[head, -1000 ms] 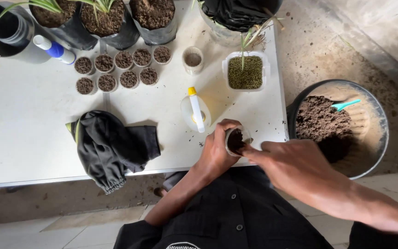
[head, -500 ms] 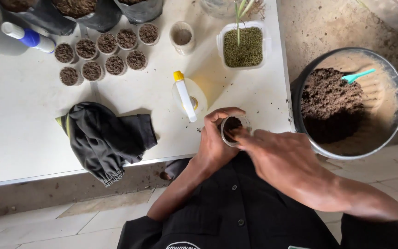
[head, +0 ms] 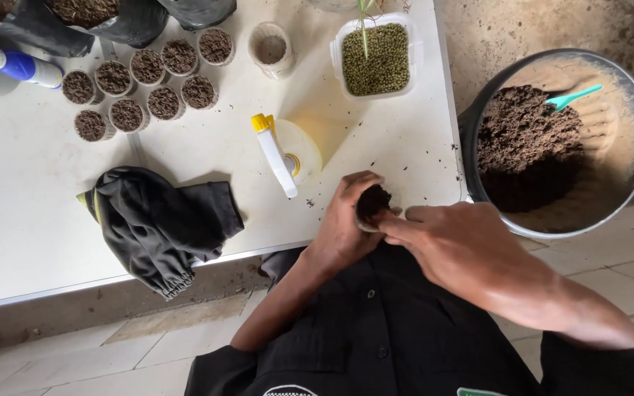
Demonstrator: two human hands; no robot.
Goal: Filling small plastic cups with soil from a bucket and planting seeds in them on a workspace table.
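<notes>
Left hand (head: 345, 220) wrapped around small soil-filled cup (head: 373, 203), held over near edge of white table (head: 23, 220); right hand (head: 453, 246) closed loosely, fingertips (head: 390, 218) pressing at cup rim; spray bottle (head: 282, 154) lying just left of hands; black cloth (head: 159, 224) draped over table edge; cluster of filled cups (head: 144, 92) at far left; tub of green beans (head: 376, 59) behind; soil bucket (head: 629, 110) with teal scoop (head: 574, 95) to the right on floor.
</notes>
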